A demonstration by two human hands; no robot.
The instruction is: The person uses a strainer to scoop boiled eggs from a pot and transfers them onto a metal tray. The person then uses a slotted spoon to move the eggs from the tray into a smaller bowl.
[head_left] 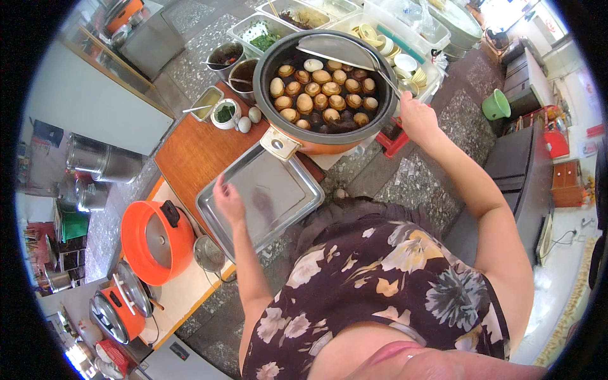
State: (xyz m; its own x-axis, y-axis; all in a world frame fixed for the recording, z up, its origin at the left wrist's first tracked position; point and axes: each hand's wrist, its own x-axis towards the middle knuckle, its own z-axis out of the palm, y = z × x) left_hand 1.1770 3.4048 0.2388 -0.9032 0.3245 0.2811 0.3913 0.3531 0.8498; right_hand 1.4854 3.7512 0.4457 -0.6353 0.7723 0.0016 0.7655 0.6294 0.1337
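My right hand (419,116) grips the thin handle of a long metal utensil (385,80) at the right rim of a large orange cooker pot (327,148). Brown eggs (321,77), several with cracked shells, sit in dark liquid inside it. Over the pot's far side lies a half-round metal plate (337,50); I cannot tell whether it is joined to the utensil. My left hand (230,202) holds nothing, its fingers loosely apart above the left side of a shallow rectangular metal tray (280,199). The tray overlaps a brown wooden board (199,147).
Beside the pot stand sauce containers (225,59), a jar of chopped greens (226,114) and loose pale eggs (244,124). A plastic bin of small dishes (403,61) lies beyond. Left are an orange cooker body (142,247), a metal strainer (209,254) and a smaller orange cooker (118,313).
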